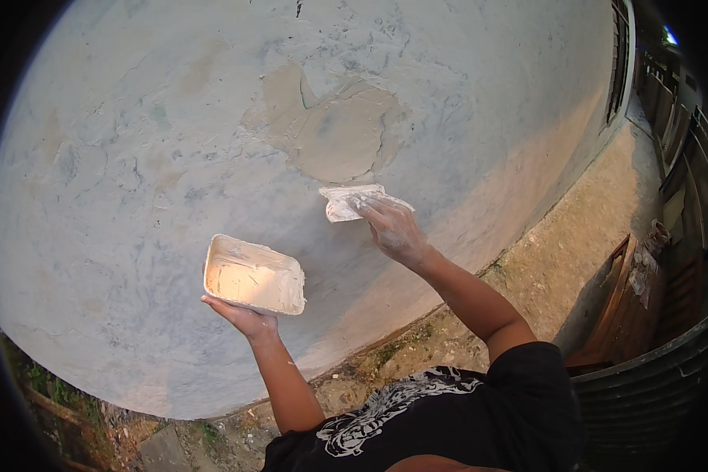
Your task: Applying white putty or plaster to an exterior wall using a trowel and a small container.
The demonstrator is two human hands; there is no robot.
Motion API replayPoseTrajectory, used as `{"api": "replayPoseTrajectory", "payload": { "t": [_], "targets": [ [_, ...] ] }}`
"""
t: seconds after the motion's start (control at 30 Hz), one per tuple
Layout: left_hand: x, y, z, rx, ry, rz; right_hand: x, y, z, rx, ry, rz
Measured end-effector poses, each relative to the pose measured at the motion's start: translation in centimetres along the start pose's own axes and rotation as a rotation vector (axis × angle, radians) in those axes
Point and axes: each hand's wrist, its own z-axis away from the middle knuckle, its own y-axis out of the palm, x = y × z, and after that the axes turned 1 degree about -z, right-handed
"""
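Note:
My left hand [248, 318] supports a pale rectangular tub [297, 289] from below, fingers and palm along its underside. Cream-coloured paste [248, 275] coats the inside of the tub. Up and to the right, my right hand [397, 234] grips a flat, paste-smeared scraper [343, 205]; its exact shape is partly covered by my fingers. The scraper is at the wall [173, 141], just below a beige smoothed patch [334, 138] with ragged edges. Whether its edge touches the wall I cannot tell. White smears mark my right hand.
Rough ground [554, 256] runs along the foot of the wall. To the right stand a brown wooden piece [617, 307] and a dark ribbed container [653, 393]. A barred opening [620, 59] is in the wall at upper right. Rubble and plants lie at lower left.

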Motion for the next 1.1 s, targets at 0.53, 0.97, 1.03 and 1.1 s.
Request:
{"api": "replayPoseTrajectory", "payload": {
  "t": [0.53,0.97,1.03,1.1],
  "targets": [
    [-0.5,-1.0,0.2,-0.023,-0.008,-0.032,1.0,1.0,0.7,-0.041,0.087,-0.057],
    [1.1,-0.3,0.4,-0.051,-0.024,-0.041,-8.2,-1.1,-0.4,0.003,-0.205,0.289],
    [1.4,-0.7,-0.1,-0.015,-0.056,-0.031,-8.0,-1.4,2.5,0.084,-0.242,0.337],
    [1.8,-0.1,-0.1,0.024,-0.079,-0.025,-8.1,-2.2,3.7,0.266,-0.221,0.213]
  ]
}}
